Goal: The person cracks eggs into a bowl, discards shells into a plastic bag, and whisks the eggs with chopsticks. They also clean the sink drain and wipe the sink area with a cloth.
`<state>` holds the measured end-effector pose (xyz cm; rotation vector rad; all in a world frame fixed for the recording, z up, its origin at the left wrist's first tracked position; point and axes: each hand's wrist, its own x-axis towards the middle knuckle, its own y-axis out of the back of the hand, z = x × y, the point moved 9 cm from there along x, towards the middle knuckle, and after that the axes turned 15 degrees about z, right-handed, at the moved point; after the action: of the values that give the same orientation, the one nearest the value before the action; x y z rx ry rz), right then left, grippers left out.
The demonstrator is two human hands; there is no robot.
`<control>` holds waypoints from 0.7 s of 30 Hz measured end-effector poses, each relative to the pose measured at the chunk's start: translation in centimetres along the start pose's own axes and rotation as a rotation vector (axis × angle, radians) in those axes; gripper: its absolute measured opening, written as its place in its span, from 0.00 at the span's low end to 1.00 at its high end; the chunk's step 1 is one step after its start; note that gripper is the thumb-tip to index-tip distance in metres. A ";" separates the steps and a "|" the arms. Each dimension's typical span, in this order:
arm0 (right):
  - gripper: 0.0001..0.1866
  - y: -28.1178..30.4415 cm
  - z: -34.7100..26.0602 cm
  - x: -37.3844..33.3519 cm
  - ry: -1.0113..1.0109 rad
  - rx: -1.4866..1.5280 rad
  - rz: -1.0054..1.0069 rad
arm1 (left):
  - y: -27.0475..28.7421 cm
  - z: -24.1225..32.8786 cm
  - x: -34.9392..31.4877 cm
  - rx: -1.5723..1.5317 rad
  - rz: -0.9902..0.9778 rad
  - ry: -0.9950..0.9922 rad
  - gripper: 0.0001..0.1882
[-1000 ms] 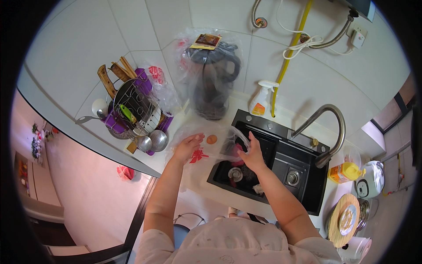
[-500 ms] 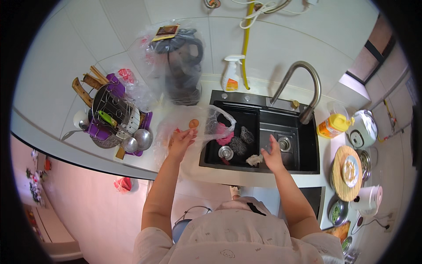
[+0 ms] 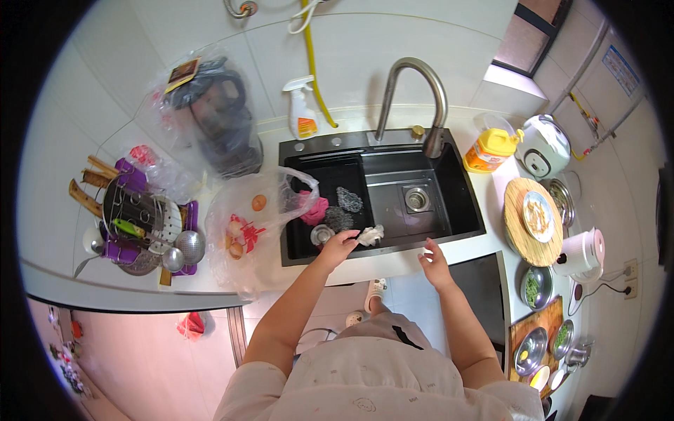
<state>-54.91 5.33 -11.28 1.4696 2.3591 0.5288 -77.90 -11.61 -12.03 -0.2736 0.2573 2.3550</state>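
Note:
My left hand (image 3: pixel 337 251) is over the near edge of the sink, its fingers stretched out and seemingly holding nothing. Its fingertips come close to a crumpled white wad (image 3: pixel 371 236) at the basin's near corner; I cannot tell whether they touch. My right hand (image 3: pixel 435 265), fingers apart and with nothing in it, hovers above the counter's front edge. In the black sink (image 3: pixel 382 250) lie a pink cloth (image 3: pixel 314 209), two dark scouring pads (image 3: pixel 340 219) and a metal strainer (image 3: pixel 322 234). Left of it, a clear plastic bag (image 3: pixel 221 210) lies with a brown egg (image 3: pixel 259 203) and other eggs.
A utensil rack (image 3: pixel 133 224) stands at the left. Behind are a bagged dark appliance (image 3: pixel 221 126), a spray bottle (image 3: pixel 302 109) and the faucet (image 3: pixel 441 105). Rightward stand a yellow jug (image 3: pixel 489 151), a rice cooker (image 3: pixel 544 147), a plate on a round board (image 3: pixel 516 217), and several bowls (image 3: pixel 532 351).
My left hand has moved right, from the plastic bag to the sink's near edge. My right hand has drawn back from over the sink. The whole view has turned toward the right.

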 end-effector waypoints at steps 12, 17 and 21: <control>0.20 6.0 3.0 0.6 -0.140 -0.094 -0.266 | -7.4 -7.0 8.5 0.723 0.137 -0.043 0.34; 0.19 8.4 4.0 3.8 -0.146 -0.097 -0.303 | -8.5 -12.2 10.2 0.920 0.125 0.122 0.30; 0.19 9.0 4.6 7.6 -0.105 -0.131 -0.318 | -8.7 -9.6 10.0 1.249 0.006 -0.068 0.19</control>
<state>-49.02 16.52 -11.72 1.0138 2.3620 0.4991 -77.65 -1.39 -24.80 0.4099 1.5615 1.7759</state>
